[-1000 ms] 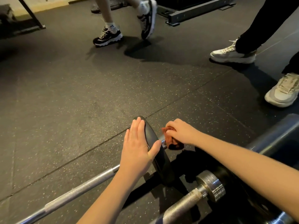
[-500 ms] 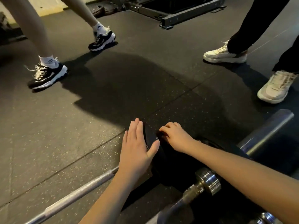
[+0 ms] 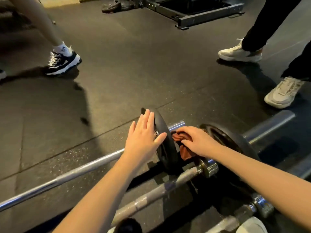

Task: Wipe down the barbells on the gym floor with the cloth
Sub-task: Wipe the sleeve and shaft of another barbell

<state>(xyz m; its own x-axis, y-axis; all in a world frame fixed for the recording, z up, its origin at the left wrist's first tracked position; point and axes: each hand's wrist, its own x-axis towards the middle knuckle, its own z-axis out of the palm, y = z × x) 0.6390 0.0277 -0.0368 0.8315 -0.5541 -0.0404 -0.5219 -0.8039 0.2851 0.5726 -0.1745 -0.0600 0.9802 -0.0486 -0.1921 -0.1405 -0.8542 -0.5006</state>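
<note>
**Dark trainer** (image 3: 63,62): a passer-by's, far left of and beyond the plate. It has stepped further left in the last half second and taken its shadow with it, so the work area is now lit.

**Far barbell** (image 3: 67,177): on the gym floor (image 3: 117,73). Its shaft runs from lower left up to the plate, position unchanged.

**Left hand** (image 3: 143,140): on the plate's left face. The fingers are straight and together, the palm flat and the thumb laid on the rim. It braces as before and holds nothing.

**Plate** (image 3: 165,148): black, upright on the far barbell and still steadied by the left hand.

**Cloth** (image 3: 178,137): rust-coloured, bunched on the bar sleeve just right of the plate. It was lost in shadow half a second ago and now shows again, part of it trailing lower down the plate's right face.

**Right hand** (image 3: 198,142): just right of the plate, with fingers curled over the cloth, pressing it to the sleeve. It sits slightly further right than before. Judged: wiping of this bar end is under way.

**Near barbell** (image 3: 156,192): in front of the plate, apparently not yet wiped.

**Second plate** (image 3: 227,138): right of the plate, behind the right wrist.

**Pale trainers** (image 3: 240,52): far right and beyond the plate, barely shifted.
</note>
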